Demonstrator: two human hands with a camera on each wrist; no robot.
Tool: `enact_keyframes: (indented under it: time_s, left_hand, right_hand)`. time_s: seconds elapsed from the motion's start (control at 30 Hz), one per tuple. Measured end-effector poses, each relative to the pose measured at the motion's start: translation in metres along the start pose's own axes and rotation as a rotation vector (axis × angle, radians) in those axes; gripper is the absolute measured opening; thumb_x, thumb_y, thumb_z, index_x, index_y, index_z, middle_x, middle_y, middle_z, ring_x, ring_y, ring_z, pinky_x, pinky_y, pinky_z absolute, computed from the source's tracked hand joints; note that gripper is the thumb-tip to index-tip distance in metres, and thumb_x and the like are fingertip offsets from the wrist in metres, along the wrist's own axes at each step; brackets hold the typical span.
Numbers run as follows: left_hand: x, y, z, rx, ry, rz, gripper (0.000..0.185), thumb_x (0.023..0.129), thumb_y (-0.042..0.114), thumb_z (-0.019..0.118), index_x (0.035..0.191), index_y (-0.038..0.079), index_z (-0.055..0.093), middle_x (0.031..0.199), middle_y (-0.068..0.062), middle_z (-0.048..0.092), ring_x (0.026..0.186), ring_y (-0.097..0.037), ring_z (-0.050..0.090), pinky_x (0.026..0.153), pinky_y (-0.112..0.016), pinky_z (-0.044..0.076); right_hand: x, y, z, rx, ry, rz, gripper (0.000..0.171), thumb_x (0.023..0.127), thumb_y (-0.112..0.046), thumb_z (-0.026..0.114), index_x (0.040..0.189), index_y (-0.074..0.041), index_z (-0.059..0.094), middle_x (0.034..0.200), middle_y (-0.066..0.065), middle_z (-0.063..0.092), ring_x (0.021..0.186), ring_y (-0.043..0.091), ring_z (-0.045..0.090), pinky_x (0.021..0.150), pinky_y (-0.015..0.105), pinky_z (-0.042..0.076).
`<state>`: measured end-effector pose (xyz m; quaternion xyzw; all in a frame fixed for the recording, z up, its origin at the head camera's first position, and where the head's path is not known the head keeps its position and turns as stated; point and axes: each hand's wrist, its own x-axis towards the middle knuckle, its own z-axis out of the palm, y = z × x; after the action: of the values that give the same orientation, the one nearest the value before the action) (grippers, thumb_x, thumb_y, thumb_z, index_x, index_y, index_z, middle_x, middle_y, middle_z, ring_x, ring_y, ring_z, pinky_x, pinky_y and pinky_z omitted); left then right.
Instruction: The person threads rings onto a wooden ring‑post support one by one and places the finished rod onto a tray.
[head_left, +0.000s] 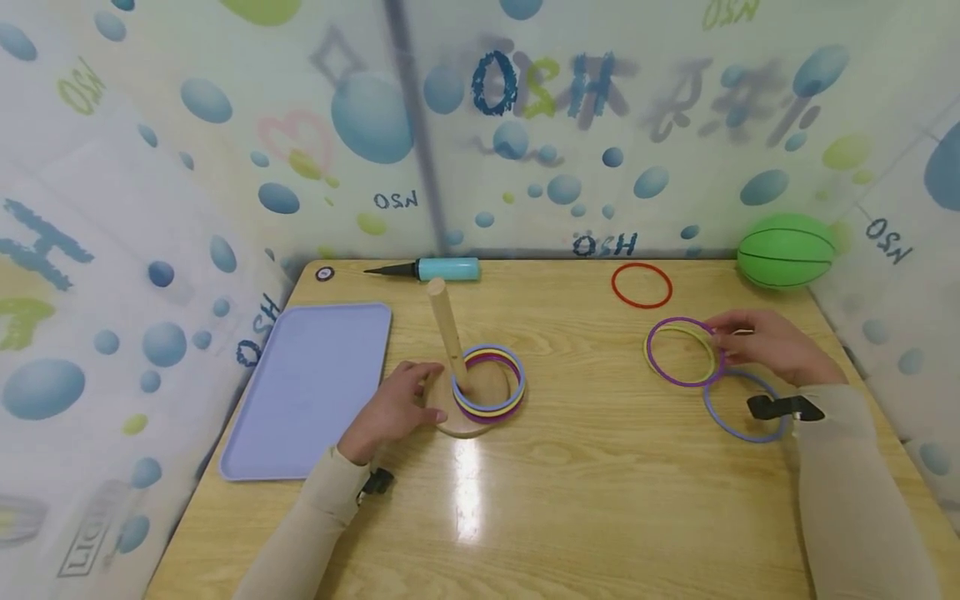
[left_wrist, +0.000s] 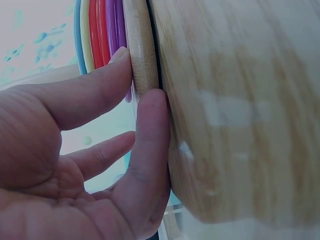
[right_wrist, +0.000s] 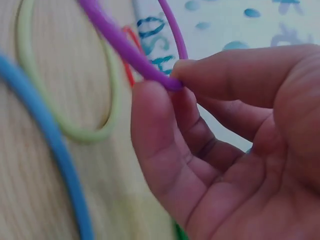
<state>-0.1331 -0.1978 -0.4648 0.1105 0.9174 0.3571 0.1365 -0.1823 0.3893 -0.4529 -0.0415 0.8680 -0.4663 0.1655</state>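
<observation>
Right up against the lens, a purple ring was pinched between thumb and fingertips of the right hand, lifted at the table's right side just above a yellow-green ring and beside a blue ring, with a red ring and a green ball seen farther back. Over at the centre, the round wooden base of the peg stand was gripped at its edge by the left hand, thumb and finger pressed to the rim, coloured rings already stacked around the peg. A lilac tray was seen to the left and a blue pump at the back edge.
</observation>
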Motion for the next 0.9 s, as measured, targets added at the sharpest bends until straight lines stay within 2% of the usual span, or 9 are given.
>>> enact_keyframes:
  time_s: [0.2, 0.5, 0.7, 0.9]
  left_hand:
    - [0.000, -0.002, 0.000, -0.007, -0.003, -0.004, 0.076, 0.085, 0.015, 0.089, 0.152, 0.002, 0.054, 0.136, -0.025, 0.054, 0.118, -0.043, 0.065, 0.099, -0.053, 0.055]
    - [0.001, -0.004, 0.000, -0.024, -0.005, -0.010, 0.077, 0.085, 0.015, 0.090, 0.152, 0.004, 0.054, 0.137, -0.024, 0.054, 0.119, -0.043, 0.065, 0.099, -0.052, 0.056]
    - [0.001, -0.005, 0.001, -0.031, -0.010, -0.016, 0.077, 0.085, 0.015, 0.090, 0.153, 0.004, 0.053, 0.139, -0.024, 0.053, 0.119, -0.043, 0.064, 0.099, -0.052, 0.056]
    - [0.001, -0.004, 0.000, -0.029, -0.012, -0.016, 0.077, 0.086, 0.015, 0.089, 0.153, 0.004, 0.053, 0.140, -0.025, 0.053, 0.119, -0.042, 0.064, 0.099, -0.052, 0.056]
  right_hand:
    - [-0.005, -0.020, 0.005, 0.000, 0.008, -0.060, 0.043, 0.106, -0.014, 0.064, 0.142, 0.009, 0.055, 0.109, 0.006, 0.071, 0.094, 0.016, 0.075, 0.082, 0.033, 0.065]
    - [-0.010, -0.055, 0.011, -0.038, 0.002, -0.119, 0.040, 0.108, -0.022, 0.064, 0.139, 0.003, 0.059, 0.109, -0.003, 0.073, 0.096, 0.014, 0.075, 0.081, 0.032, 0.064]
    - [-0.012, -0.080, 0.020, 0.001, 0.021, -0.146, 0.040, 0.107, -0.024, 0.065, 0.138, 0.000, 0.061, 0.115, -0.006, 0.071, 0.099, 0.016, 0.075, 0.083, 0.033, 0.065]
    - [-0.016, -0.106, 0.032, 0.073, 0.076, -0.180, 0.038, 0.107, -0.021, 0.065, 0.137, 0.001, 0.063, 0.115, -0.008, 0.072, 0.091, 0.017, 0.076, 0.080, 0.032, 0.065]
